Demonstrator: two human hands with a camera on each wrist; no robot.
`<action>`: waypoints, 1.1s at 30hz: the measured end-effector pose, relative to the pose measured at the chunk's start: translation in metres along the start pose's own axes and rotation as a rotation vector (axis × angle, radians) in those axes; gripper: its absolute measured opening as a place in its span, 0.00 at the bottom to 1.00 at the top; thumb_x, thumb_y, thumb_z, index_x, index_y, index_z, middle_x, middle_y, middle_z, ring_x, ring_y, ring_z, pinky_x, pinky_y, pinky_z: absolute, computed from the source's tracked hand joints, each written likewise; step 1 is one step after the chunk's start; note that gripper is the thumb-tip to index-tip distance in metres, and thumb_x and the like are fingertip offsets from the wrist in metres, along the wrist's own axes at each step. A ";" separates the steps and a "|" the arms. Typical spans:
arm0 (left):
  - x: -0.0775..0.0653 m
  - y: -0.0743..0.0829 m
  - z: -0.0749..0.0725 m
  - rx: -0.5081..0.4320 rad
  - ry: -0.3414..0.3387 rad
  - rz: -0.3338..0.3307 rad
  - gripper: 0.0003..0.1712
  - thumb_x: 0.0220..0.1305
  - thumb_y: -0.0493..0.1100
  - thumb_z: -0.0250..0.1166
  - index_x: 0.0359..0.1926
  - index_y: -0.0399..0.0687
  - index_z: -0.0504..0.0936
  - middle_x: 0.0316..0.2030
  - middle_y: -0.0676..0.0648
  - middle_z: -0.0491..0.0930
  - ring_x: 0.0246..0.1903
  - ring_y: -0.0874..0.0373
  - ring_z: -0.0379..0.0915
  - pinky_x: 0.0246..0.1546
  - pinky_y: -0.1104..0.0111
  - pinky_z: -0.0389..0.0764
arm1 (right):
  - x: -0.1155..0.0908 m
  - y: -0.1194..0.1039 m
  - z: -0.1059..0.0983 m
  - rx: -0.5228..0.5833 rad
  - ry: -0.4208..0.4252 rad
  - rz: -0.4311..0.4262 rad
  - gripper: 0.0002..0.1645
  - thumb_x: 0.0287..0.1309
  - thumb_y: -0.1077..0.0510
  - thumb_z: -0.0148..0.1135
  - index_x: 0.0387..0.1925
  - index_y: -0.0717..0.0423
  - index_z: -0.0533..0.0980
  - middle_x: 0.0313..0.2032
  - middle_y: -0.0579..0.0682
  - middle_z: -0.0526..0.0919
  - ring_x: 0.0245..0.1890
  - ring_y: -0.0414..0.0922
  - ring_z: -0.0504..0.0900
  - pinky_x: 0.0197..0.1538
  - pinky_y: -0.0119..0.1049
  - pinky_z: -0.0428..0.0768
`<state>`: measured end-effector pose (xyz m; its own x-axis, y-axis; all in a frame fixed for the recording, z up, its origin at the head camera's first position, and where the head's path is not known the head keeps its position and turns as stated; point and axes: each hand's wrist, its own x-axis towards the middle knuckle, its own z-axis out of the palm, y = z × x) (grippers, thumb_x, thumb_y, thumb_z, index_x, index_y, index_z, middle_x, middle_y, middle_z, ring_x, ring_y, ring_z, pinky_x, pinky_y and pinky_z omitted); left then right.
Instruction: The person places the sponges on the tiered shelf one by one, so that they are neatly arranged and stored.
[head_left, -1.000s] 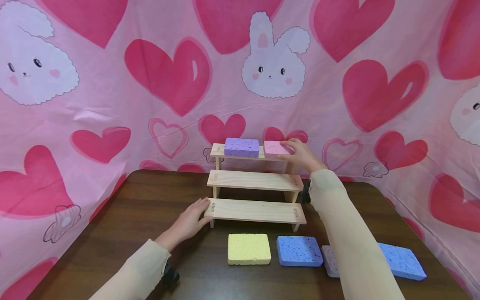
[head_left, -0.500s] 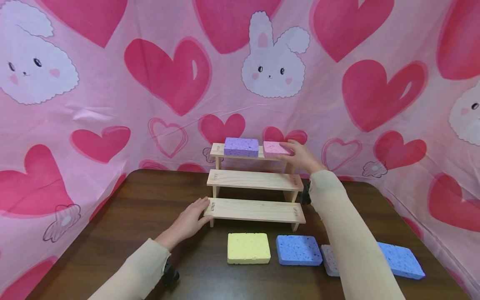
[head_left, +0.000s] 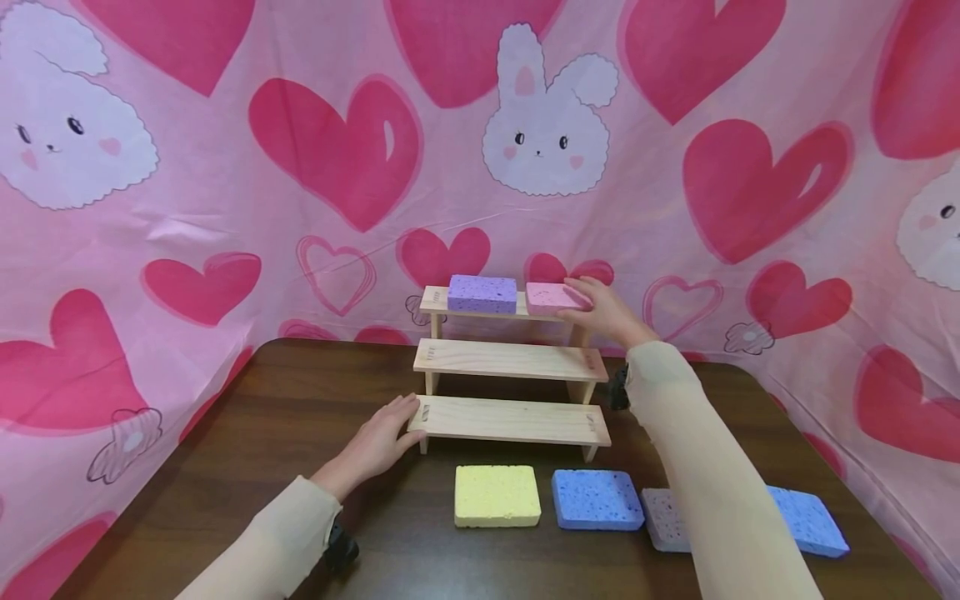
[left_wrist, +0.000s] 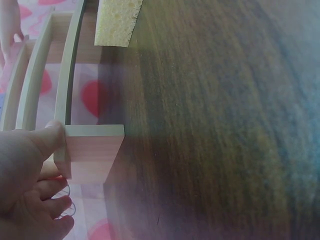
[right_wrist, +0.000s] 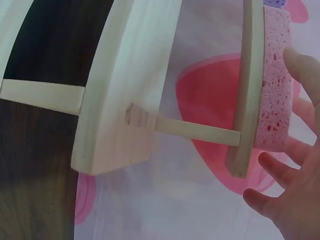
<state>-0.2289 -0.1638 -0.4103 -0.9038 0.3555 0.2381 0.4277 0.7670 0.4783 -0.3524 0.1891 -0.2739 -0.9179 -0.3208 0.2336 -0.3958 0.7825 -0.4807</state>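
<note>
A three-tier wooden stand (head_left: 510, 359) stands on the dark table. On its top tier a purple sponge (head_left: 482, 293) and a pink sponge (head_left: 551, 297) lie side by side with a small gap. My right hand (head_left: 603, 312) is at the pink sponge's right end; in the right wrist view its fingers are loosely spread around that end, and whether they touch it is hard to tell. My left hand (head_left: 375, 442) holds the left end of the lowest tier, thumb (left_wrist: 52, 134) at the front edge and fingers around the end of the board.
In front of the stand lie a yellow sponge (head_left: 497, 497), a blue sponge (head_left: 597, 500), a greyish sponge (head_left: 664, 521) and another blue sponge (head_left: 810, 522). My right forearm partly covers the last two. A pink heart-print cloth (head_left: 330, 250) hangs behind the table.
My right hand has shifted slightly right, its fingers easing off the pink sponge, which stays on the top tier. The left hand keeps its place on the stand.
</note>
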 end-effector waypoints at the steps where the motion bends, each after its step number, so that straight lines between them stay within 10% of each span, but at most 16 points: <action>1: 0.000 0.000 0.000 0.002 0.000 0.000 0.31 0.59 0.42 0.64 0.60 0.29 0.67 0.60 0.33 0.64 0.62 0.38 0.55 0.59 0.48 0.57 | -0.001 0.000 -0.001 0.005 0.002 -0.007 0.42 0.54 0.51 0.65 0.66 0.61 0.59 0.65 0.64 0.57 0.65 0.60 0.52 0.63 0.58 0.50; 33: 0.000 0.001 -0.001 0.003 -0.008 -0.005 0.31 0.59 0.42 0.64 0.60 0.30 0.67 0.61 0.33 0.63 0.62 0.38 0.54 0.60 0.48 0.56 | -0.034 -0.013 -0.034 -0.023 0.108 -0.238 0.40 0.50 0.54 0.68 0.64 0.61 0.63 0.62 0.62 0.63 0.65 0.60 0.53 0.61 0.62 0.50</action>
<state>-0.2281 -0.1635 -0.4094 -0.9061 0.3555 0.2292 0.4229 0.7707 0.4767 -0.3148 0.2078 -0.2471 -0.7899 -0.4398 0.4274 -0.5987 0.7039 -0.3821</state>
